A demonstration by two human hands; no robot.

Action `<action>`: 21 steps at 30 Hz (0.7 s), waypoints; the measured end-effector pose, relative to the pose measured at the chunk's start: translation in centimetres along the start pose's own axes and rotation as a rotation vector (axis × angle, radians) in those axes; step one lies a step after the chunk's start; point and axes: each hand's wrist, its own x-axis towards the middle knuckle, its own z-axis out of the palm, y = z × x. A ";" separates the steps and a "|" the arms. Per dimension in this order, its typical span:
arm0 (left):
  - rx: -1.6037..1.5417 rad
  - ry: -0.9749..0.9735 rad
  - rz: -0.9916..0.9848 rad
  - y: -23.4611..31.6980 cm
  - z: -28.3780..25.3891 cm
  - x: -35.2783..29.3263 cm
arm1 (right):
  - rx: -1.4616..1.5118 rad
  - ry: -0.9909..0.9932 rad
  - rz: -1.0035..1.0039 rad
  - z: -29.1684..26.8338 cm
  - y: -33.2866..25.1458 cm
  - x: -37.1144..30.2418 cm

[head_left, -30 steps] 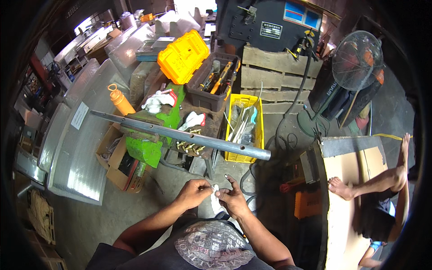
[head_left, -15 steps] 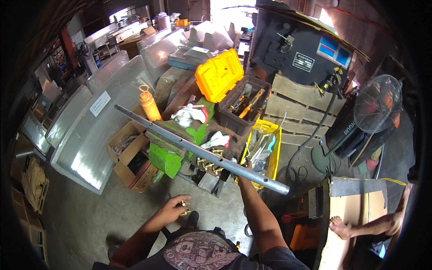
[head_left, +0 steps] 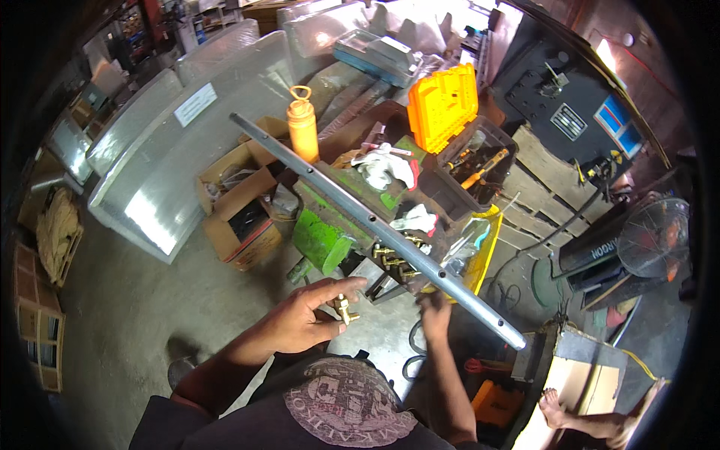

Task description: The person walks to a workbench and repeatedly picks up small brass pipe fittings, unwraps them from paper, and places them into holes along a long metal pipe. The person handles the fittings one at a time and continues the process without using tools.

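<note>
My left hand [head_left: 304, 319] is closed in a pinch on a brass fitting [head_left: 344, 309], a small gold-coloured piece with a side branch. A long grey metal pipe [head_left: 341, 194] with a row of holes lies slantwise across the green vise [head_left: 322, 238]. My right hand [head_left: 434, 319] is below the pipe's near right part, beside the yellow crate; its fingers are blurred and partly hidden, so I cannot tell whether they hold anything. Several brass fittings [head_left: 390, 259] lie grouped under the pipe's middle. White gloves [head_left: 384, 166] rest behind the pipe.
An orange bottle [head_left: 302, 131] stands behind the pipe. An open toolbox [head_left: 454, 176] with a yellow lid and a yellow crate [head_left: 491, 251] are at the right. Cardboard boxes [head_left: 240, 236] sit left of the vise. Another person's bare foot [head_left: 553, 409] rests on cardboard at lower right.
My left hand has risen and moved right, with the brass fitting in its fingers. My right hand has come away from the pipe and dropped lower. The whole view has shifted.
</note>
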 end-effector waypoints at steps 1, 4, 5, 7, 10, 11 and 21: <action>-0.024 -0.024 0.000 0.4 -0.3 1.0 | 0.203 -0.182 0.208 -0.1 -3.0 -3.0; -0.157 -0.131 0.074 0.5 -1.0 3.8 | 0.577 -0.220 0.067 0.8 -12.0 -9.0; -0.221 -0.168 0.074 0.6 -1.0 4.6 | 0.620 -0.215 0.042 0.8 -14.6 -9.7; -0.317 -0.285 0.034 1.1 -1.3 5.9 | 0.663 -0.214 -0.123 0.3 -18.3 -10.1; -0.461 -0.471 0.043 0.8 -1.5 8.0 | 0.733 -0.183 -0.150 -1.3 -22.4 -9.8; -0.499 -0.524 0.041 0.8 -1.4 8.6 | 0.756 -0.173 -0.146 -1.8 -23.4 -9.9; -0.527 -0.589 0.226 1.7 -0.4 9.2 | 0.635 -0.159 -0.073 -2.9 -27.0 -12.4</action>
